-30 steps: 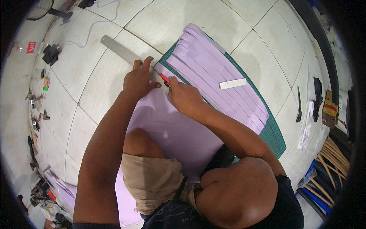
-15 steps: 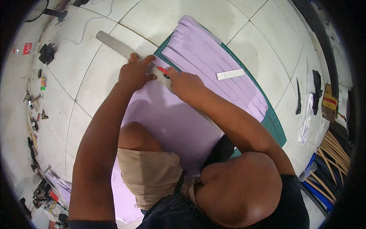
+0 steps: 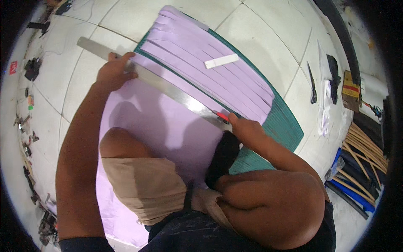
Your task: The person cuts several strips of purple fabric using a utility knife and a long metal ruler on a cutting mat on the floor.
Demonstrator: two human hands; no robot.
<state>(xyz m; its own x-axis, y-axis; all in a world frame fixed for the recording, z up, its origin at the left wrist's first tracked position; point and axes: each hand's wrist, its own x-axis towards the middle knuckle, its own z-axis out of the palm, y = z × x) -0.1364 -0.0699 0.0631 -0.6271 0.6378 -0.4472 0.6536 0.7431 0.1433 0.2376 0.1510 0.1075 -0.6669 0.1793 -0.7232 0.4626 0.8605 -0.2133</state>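
Note:
A long metal ruler (image 3: 176,93) lies diagonally over a lavender sheet (image 3: 163,122). My left hand (image 3: 112,74) presses on the ruler's far left part, fingers spread across its edges. My right hand (image 3: 249,132) is closed around a red utility knife (image 3: 222,116), its tip at the ruler's edge near the lower right end. Beneath the material, a green cutting mat (image 3: 283,132) shows. Beyond the ruler, lavender strips (image 3: 239,86) lie side by side on the mat, and a small white rectangular piece (image 3: 221,61) rests on them.
My bent knees and a black-covered foot (image 3: 223,155) are close to the ruler. Wooden sticks (image 3: 365,145) lie at the right, below a yellow and red box (image 3: 351,90). Dark scissors (image 3: 312,84) rest on the tiled floor. Small tools and parts line the left wall.
My right hand has drawn the knife along the ruler toward the lower right, away from my left hand. My left hand stays on the ruler. The whole view has shifted somewhat.

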